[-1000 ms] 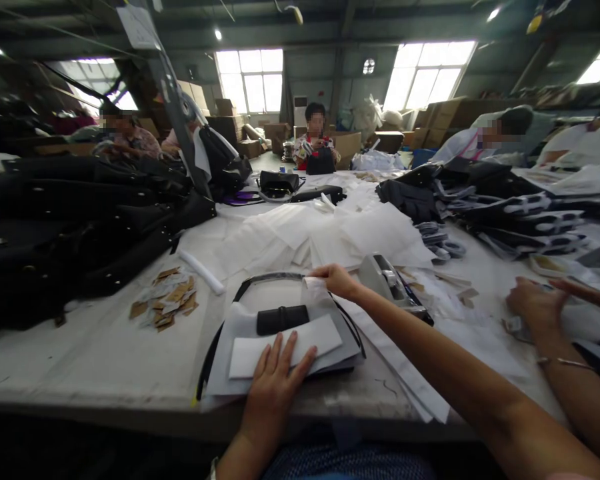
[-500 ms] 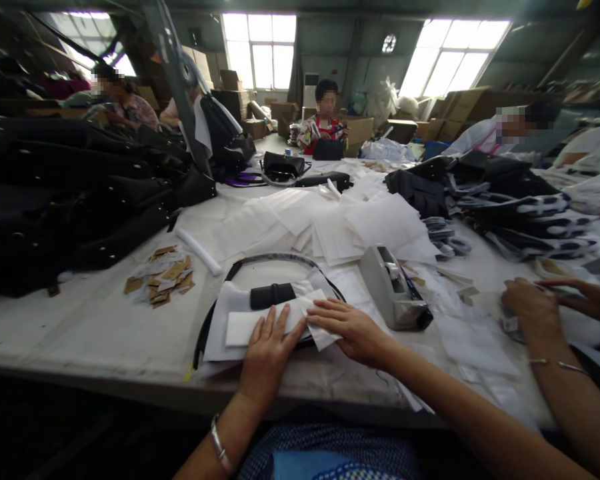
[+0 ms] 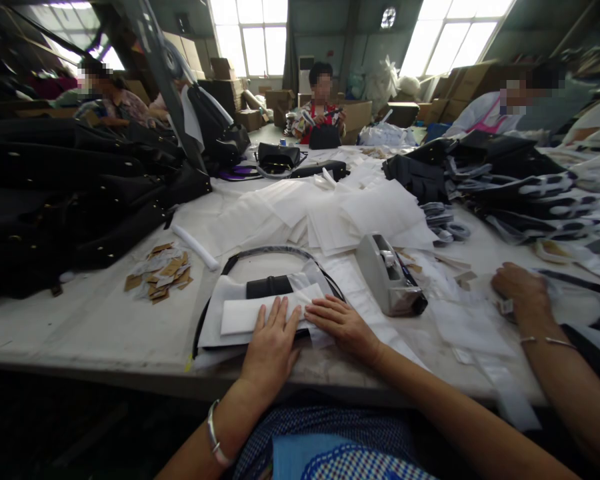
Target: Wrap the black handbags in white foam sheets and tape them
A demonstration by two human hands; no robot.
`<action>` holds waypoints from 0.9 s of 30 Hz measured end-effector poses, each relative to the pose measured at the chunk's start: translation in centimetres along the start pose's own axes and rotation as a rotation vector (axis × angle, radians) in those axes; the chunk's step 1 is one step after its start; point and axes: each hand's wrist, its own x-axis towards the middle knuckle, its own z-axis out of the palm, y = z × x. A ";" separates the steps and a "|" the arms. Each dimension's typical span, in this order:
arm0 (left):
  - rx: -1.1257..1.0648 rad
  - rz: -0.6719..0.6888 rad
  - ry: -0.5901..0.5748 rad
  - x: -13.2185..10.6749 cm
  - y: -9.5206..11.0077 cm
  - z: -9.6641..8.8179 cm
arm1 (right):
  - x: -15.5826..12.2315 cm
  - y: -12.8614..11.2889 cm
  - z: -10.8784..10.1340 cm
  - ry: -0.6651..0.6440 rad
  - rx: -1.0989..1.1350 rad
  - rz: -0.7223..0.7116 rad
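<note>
A black handbag (image 3: 269, 286) lies flat at the table's front, partly covered by a white sheet (image 3: 213, 327). Its long handle (image 3: 275, 249) curves round the far side. Across the bag runs a folded strip of white foam sheet (image 3: 240, 317). My left hand (image 3: 271, 343) presses flat on this strip, fingers stretched out. Close beside it, my right hand (image 3: 347, 328) lies flat with straight fingers on the strip's right end. Neither hand is closed round anything. A grey tape dispenser (image 3: 380, 273) stands just right of the bag.
Loose white sheets (image 3: 280, 207) cover the table behind the bag. Brown tags in clear plastic (image 3: 163, 272) lie left. Black bags are piled at far left (image 3: 70, 193) and at right (image 3: 505, 180). A co-worker's hand (image 3: 523, 290) works at right; other people sit beyond.
My left hand has shifted slightly right along the strip. The strip's right end, folded up at an angle before, now lies flatter under my right hand. The view has shifted a little.
</note>
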 end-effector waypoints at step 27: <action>-0.038 -0.034 0.352 0.6 1.8 4.3 | 11.4 3.7 -1.0 -0.383 0.041 0.171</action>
